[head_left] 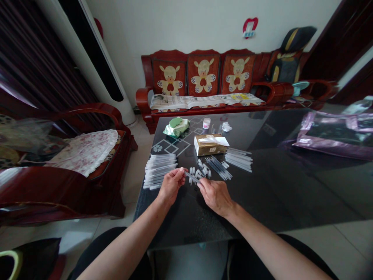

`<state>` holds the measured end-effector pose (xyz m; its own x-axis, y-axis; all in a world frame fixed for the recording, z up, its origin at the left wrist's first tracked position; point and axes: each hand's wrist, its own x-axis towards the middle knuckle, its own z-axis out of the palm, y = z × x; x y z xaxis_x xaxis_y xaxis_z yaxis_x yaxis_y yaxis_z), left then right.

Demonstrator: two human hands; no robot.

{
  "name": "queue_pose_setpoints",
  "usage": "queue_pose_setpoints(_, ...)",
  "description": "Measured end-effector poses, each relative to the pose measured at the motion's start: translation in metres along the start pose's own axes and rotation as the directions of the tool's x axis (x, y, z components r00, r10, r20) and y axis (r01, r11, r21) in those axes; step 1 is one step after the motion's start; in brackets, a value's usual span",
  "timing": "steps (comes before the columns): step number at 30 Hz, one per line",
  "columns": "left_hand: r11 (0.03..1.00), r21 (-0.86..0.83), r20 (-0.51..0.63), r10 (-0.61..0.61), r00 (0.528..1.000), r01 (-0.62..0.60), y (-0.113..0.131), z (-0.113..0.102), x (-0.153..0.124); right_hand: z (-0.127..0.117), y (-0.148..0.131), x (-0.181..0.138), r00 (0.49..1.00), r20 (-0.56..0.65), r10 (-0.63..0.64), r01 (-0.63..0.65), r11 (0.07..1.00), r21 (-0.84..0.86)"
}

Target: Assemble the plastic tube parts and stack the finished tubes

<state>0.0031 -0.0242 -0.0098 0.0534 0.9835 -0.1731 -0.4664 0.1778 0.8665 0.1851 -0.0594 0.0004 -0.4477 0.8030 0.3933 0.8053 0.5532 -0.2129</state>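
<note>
Both hands meet over the near left part of a dark glass table [276,186]. My left hand [171,184] is closed, its fingertips pinching one end of a thin pen-like stick [191,177]. My right hand [214,194] is closed on the stick's other end. Just beyond the hands lie several small clear caps [201,170] and a fan of thin dark refills [218,166]. A stack of white tubes [159,170] lies to the left of my left hand. Another row of white tubes [239,158] lies further right.
A cardboard tissue box [210,144], a green wipes pack [176,126], a small cup [206,123] and crumpled tissue [226,126] stand at the table's far side. A purple plastic bag [335,134] lies at the right. Red wooden sofa [210,83] behind, armchair [72,163] to the left.
</note>
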Motion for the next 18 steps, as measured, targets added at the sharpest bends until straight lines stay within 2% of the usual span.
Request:
queue_pose_setpoints(4,0.999,-0.038,-0.025,0.036,0.999,-0.037,-0.005,0.006,-0.005,0.001,-0.005,-0.001,0.999,0.017,0.048,-0.049,0.996,0.070)
queue_pose_setpoints(8,0.994,-0.076,-0.053,0.070,0.996,-0.074,-0.004,0.012,-0.009,-0.001,-0.009,0.000,0.985,0.046,0.164,-0.170,0.936,0.309)
queue_pose_setpoints(13,0.992,-0.087,-0.052,0.085,0.995,-0.089,-0.003,0.014,-0.011,-0.001,-0.010,0.002,0.967,0.110,0.229,-0.240,0.685,0.688)
queue_pose_setpoints(18,0.992,-0.065,-0.041,0.106,0.993,-0.109,-0.003,0.013,-0.011,0.011,-0.011,-0.001,0.909,0.249,0.335,-0.381,0.422,0.823)
